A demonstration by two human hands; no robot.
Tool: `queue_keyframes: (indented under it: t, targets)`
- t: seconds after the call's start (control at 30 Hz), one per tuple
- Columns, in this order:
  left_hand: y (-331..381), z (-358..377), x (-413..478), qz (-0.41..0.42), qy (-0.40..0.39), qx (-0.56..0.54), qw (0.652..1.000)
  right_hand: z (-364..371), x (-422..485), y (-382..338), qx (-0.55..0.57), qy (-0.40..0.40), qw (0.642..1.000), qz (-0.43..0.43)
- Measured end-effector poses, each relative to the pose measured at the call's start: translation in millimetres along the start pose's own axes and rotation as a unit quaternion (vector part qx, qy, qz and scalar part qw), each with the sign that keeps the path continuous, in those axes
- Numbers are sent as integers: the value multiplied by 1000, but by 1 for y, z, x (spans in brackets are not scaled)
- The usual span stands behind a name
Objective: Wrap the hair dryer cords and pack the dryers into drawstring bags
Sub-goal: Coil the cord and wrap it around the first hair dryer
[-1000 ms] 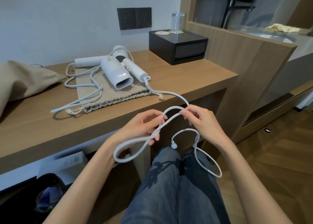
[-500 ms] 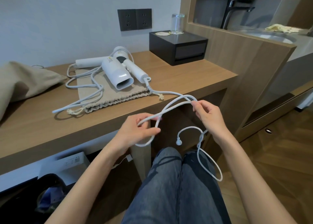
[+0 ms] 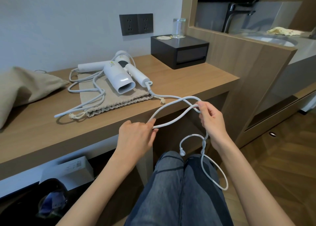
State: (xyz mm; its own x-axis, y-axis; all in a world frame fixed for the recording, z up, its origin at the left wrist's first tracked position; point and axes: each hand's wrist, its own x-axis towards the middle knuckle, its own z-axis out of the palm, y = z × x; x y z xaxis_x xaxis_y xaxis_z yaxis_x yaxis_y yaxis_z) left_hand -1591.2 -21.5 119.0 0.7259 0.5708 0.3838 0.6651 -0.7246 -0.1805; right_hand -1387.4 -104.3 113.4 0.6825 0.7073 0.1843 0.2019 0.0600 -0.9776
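Head view: cord wrap is in progress, and neither visible dryer is bagged yet. Left hand (image 3: 136, 137) pinches 1 end of a long loop of white cord (image 3: 171, 123), fingers curled on it. Right hand (image 3: 212, 121) pinches the other end where the strands cross, fingers closed on the cord. Both hands sit off the bench (image 3: 188, 79) front edge, above the lap. A slack tail hangs from the right hand toward 6 o'clock, with the rounded plug end (image 3: 182, 152) dangling over the knees.

The cord runs up toward 11 o'clock to the handle of the front dryer (image 3: 119, 79), which lies on a flat drawstring bag (image 3: 109, 99). The 2nd dryer (image 3: 90, 67) lies behind it at 10 o'clock, its loose cord (image 3: 85, 89) sprawled and untouched. The stuffed beige bag (image 3: 20, 87) at 9 o'clock probably holds 1 packed dryer; can't confirm.

Left to do: finish this coil, bag it, repeat for the 2nd dryer.

Materials:
- Dryers: glossy white hard plastic, cylindrical barrel, straight handle.
- Cord: smooth, looks rubbery.
- Bags: coarse linen-like weave, gathered mouth, frayed tassels.
- Bench: matte wood grain.
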Motion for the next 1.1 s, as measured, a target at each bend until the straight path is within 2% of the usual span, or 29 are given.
queue_keyframes:
  t: [0.13,0.27,0.33,0.4,0.43,0.47,0.5,0.57,0.6,0.63,0.67,0.7,0.77,0.8,0.83,0.93,1.03,1.1]
  targets:
    - [13,-8,2,-36,7,22,999,1,0,-2,9,21,1000,-17]
    - [16,-13,-1,-96,83,15,992,-3,-2,-2,24,8,999,-23]
    - [10,-14,6,-105,105,-58,987,-4,-4,-1,26,-7,1000,-16]
    - [2,-18,16,-107,111,-242,958,-5,-6,0,23,-25,999,1]
    - [-1,-22,21,-111,96,-356,923,-6,-7,-1,17,-40,999,10]
    - [-1,-28,24,-118,80,-473,869,-6,-8,0,13,-63,998,16]
    - [-3,-33,26,-128,70,-592,793,-6,-10,-1,12,-90,996,22]
    - [-9,-41,29,-140,69,-794,588,-3,-13,1,12,-134,990,43]
    - [-14,-44,31,-131,67,-861,487,0,-14,2,8,-143,988,54]
    - [-19,-46,32,-124,65,-904,404,2,-15,2,2,-147,987,67]
    - [-25,-46,33,-124,62,-929,342,4,-15,3,-7,-150,986,78]
    - [-31,-44,33,-124,48,-946,296,5,-15,3,-15,-152,984,91]
    - [-42,-40,29,-116,-18,-965,234,5,-12,4,-12,-157,981,115]
    - [-46,-40,25,-107,-60,-964,234,4,-10,5,-4,-159,979,126]
    - [-50,-38,20,-92,-102,-953,269,3,-7,5,6,-157,978,139]
    - [-64,-37,11,-50,-189,-863,466,-3,3,9,19,-145,977,155]
    - [-75,-33,9,-72,-211,-792,568,-11,13,12,62,-134,974,170]
    - [-78,-29,8,-79,-160,-722,668,-15,16,10,97,-135,971,175]
